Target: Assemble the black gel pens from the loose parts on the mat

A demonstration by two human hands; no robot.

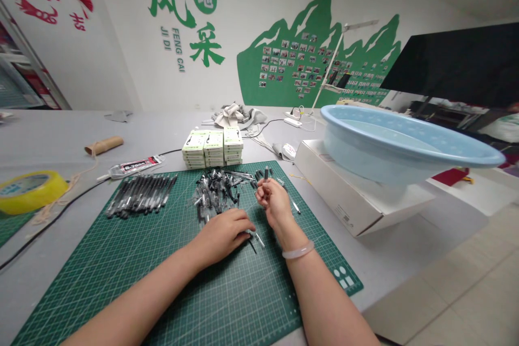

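Observation:
My right hand is raised a little above a green cutting mat, fingers closed on a dark pen barrel held upright. My left hand rests knuckles-up on the mat, fingers curled over thin pen parts that poke out to its right. Just beyond both hands lies a loose heap of dark pen parts. A neat row of assembled black pens lies on the mat's left side.
Stacked small white-green boxes stand behind the mat. A glue tube, a cardboard roll and yellow tape lie to the left. At right, a light blue basin sits on a white box.

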